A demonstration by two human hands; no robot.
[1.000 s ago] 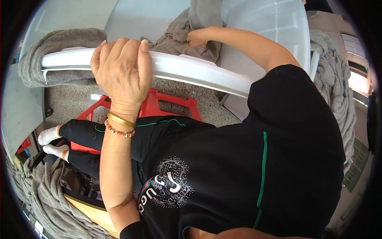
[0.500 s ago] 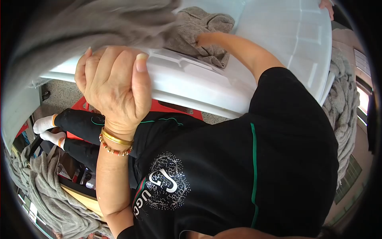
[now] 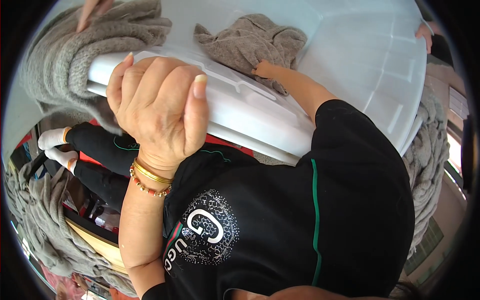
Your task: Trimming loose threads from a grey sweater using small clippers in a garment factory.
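Observation:
My left hand (image 3: 157, 107), with bracelets at its wrist, has its fingers curled over the near rim of a large white plastic tub (image 3: 240, 112). Its thumb points upward and the fingertips are mostly out of sight behind the rim. Inside the tub, my right hand (image 3: 267, 70) is closed at the lower edge of a crumpled grey-brown knit garment (image 3: 252, 42); folds hide part of its fingers. A thicker grey knit piece (image 3: 65, 55) drapes over the tub's left end, beyond my left hand. Another person's hand (image 3: 92, 12) touches it from above.
A further person's hand (image 3: 425, 36) is at the tub's far right wall. Grey knit pieces hang at the right (image 3: 425, 165) and lie heaped at the lower left (image 3: 45, 220) beside a wooden edge (image 3: 95, 245). Below the tub are a red stool and my legs.
The blurred grey knit piece has moved left and now hangs over the tub's end, with another person's hand showing on it. The garment under my right hand has spread leftward.

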